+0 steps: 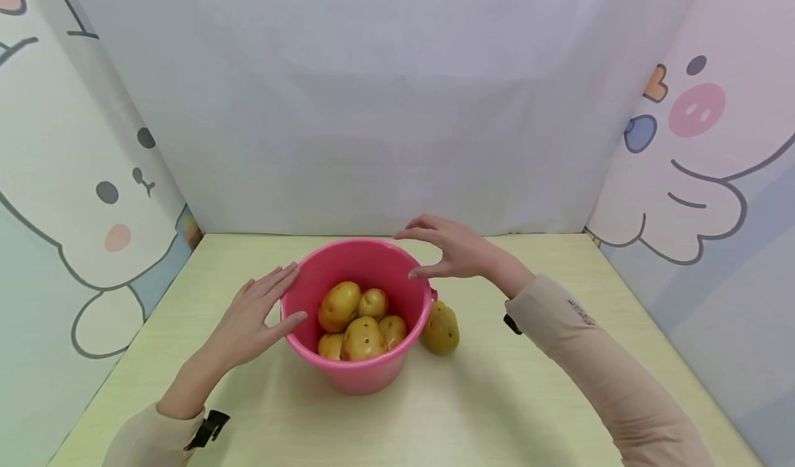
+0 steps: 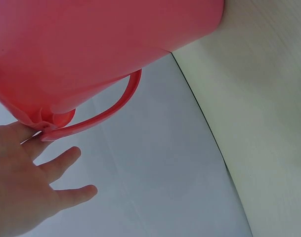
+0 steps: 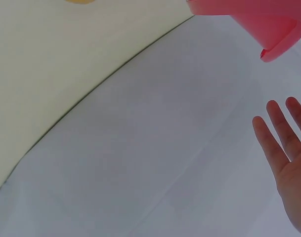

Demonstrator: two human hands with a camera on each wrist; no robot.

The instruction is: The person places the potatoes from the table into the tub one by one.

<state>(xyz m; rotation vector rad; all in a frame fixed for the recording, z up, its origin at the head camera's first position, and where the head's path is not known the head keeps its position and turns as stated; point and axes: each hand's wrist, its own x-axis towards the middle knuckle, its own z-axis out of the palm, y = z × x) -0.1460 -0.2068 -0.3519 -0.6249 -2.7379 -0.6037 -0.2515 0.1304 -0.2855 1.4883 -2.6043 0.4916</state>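
Observation:
A pink bucket (image 1: 373, 377) stands on the table, with several potatoes (image 1: 364, 339) inside it. My left hand (image 1: 248, 322) is at the bucket's left rim, fingers extended along the outside and thumb reaching over the edge. In the left wrist view, fingers of that hand touch the rim beside the pink handle (image 2: 103, 116), which hangs down along the bucket wall. My right hand (image 1: 456, 248) hovers by the right rim with its fingers spread, holding nothing. Against the bucket's right side lies another potato (image 1: 441, 329), partly hidden by the rim.
The pale yellow-green table (image 1: 497, 398) meets a white sheet (image 1: 385, 143) at the back. Side panels with cartoon animals (image 1: 695, 108) flank the table on the left and right.

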